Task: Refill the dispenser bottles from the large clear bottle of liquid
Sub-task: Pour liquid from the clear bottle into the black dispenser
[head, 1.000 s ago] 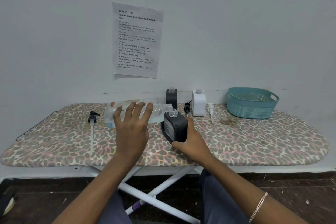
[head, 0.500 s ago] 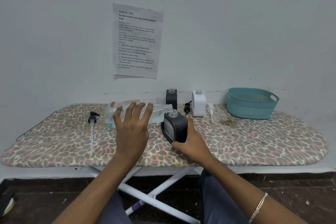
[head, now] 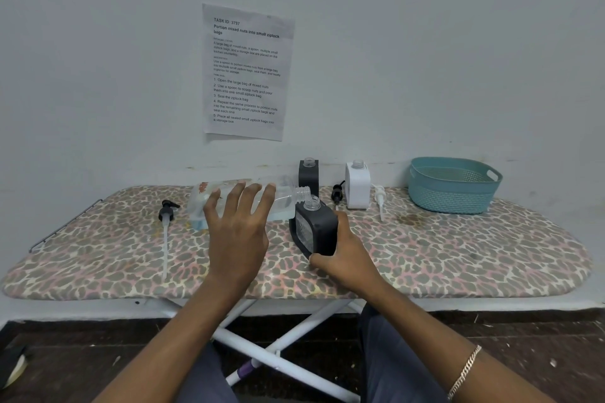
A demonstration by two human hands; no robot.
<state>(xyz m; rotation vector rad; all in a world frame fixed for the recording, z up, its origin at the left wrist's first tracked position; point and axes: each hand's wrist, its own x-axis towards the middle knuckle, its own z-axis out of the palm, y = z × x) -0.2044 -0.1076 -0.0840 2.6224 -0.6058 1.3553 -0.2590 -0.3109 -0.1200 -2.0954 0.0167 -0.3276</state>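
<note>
Ironing board (head: pixel 458 258): carries all items | large clear bottle (head: pixel 281 198): tipped flat, left hand (head: pixel 239 232) fingers wrapped round it, mouth above black dispenser bottle (head: pixel 316 232), tilted, right hand (head: pixel 347 255) clasping it; fill in progress | second black (head: pixel 308 173) and white (head: pixel 357 185) dispensers: uncapped at rear, apparently pending | pumps: off.

Materials noted: plastics on patterned cloth.
I see clear glossy plastic large bottle (head: pixel 248 199), matt black dispenser bottle (head: pixel 316 229), perforated teal plastic basket (head: pixel 453 186), cloth-covered ironing board (head: pixel 458 258).
</note>
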